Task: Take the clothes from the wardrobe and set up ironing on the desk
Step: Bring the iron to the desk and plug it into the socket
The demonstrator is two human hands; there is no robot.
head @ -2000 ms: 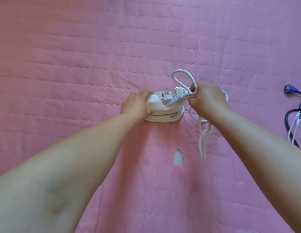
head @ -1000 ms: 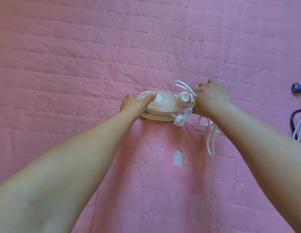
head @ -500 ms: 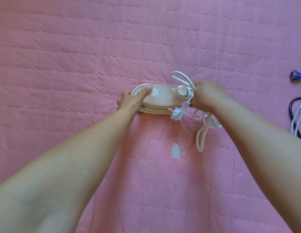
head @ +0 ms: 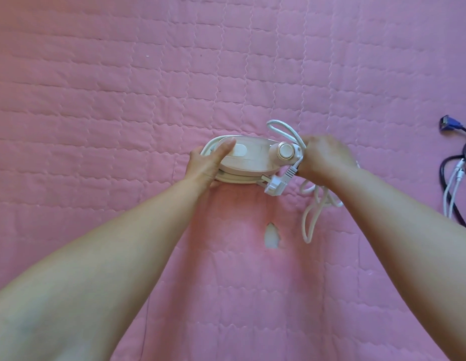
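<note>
A small white iron [head: 252, 158] with a round metal dial lies over a pink quilted blanket [head: 122, 113] that covers the surface. My left hand [head: 208, 165] grips its left end, thumb on top. My right hand [head: 323, 158] holds the right end together with a bunch of the white power cord [head: 308, 217]. Loops of cord stick up above the hand and hang below it. The white plug [head: 275, 187] dangles just under the iron's right end.
A small hole [head: 272, 235] in the blanket shows white below the iron. At the right edge lie dark cables with a blue connector [head: 448, 125] and a thin white cable [head: 452, 188].
The iron was turned from flat onto its side, the dial now facing me. The plug swung from on top of the iron to below it. Both hands kept their hold.
</note>
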